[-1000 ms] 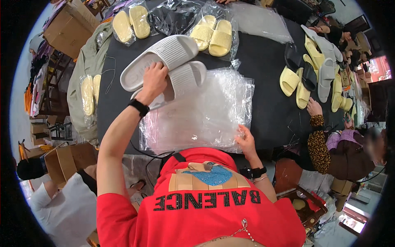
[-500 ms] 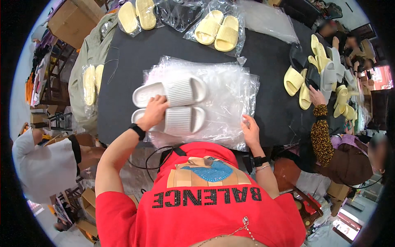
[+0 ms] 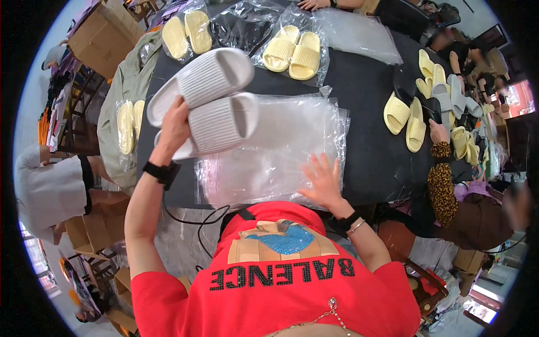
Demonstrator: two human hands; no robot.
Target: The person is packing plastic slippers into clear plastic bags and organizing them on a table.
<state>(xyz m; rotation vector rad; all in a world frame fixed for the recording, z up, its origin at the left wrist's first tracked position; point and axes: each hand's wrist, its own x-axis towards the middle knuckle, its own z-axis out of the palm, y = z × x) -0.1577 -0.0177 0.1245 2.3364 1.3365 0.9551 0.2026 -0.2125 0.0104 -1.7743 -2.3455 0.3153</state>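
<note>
A pair of light grey slide slippers with ribbed straps is lifted over the left part of the table. My left hand grips both slippers by their inner edges, its fingers partly hidden by them. Below and to the right lies a stack of clear plastic bags, its left part covered by the slippers. My right hand is spread with fingers apart over the right part of the stack, and nothing is in it. Whether its fingertips touch the top bag I cannot tell.
On the dark table are bagged yellow slippers at the back and a bagged pair at the left. More plastic bags lie at the far edge. At right, a co-worker's hand is among loose yellow, grey and black slippers.
My left hand has lifted the grey slippers off the bag stack, up and to the left. My right hand has moved left from the stack's right edge and spread its fingers.
</note>
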